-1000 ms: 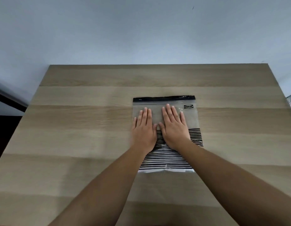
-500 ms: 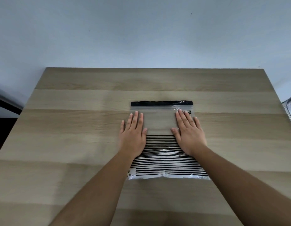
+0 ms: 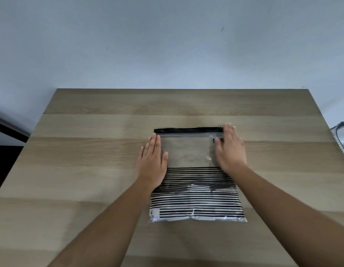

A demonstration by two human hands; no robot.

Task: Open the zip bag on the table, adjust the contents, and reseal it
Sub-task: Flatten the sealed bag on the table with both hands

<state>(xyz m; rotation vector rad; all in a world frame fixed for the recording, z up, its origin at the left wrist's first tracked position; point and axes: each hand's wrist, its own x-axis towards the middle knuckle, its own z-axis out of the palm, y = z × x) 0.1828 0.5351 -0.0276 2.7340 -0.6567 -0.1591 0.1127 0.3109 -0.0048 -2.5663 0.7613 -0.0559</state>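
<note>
A clear zip bag (image 3: pixel 188 153) with a black zip strip (image 3: pixel 187 130) at its far edge lies flat in the middle of the wooden table (image 3: pixel 90 160). Its near half is printed with black stripes, and something white shows inside near the bottom. My left hand (image 3: pixel 153 161) lies flat, palm down, on the bag's left edge, fingers together. My right hand (image 3: pixel 230 149) rests flat on the bag's right edge, fingertips at the right end of the zip strip, slightly blurred. Neither hand grips anything.
The table's far edge meets a pale blue-grey wall. A white wire object (image 3: pixel 342 137) sticks in at the right edge of the view, beside the table. A dark gap shows beyond the table's left edge.
Both hands have slid apart from the bag's middle to its left and right edges. The right hand has also moved up toward the zip strip.
</note>
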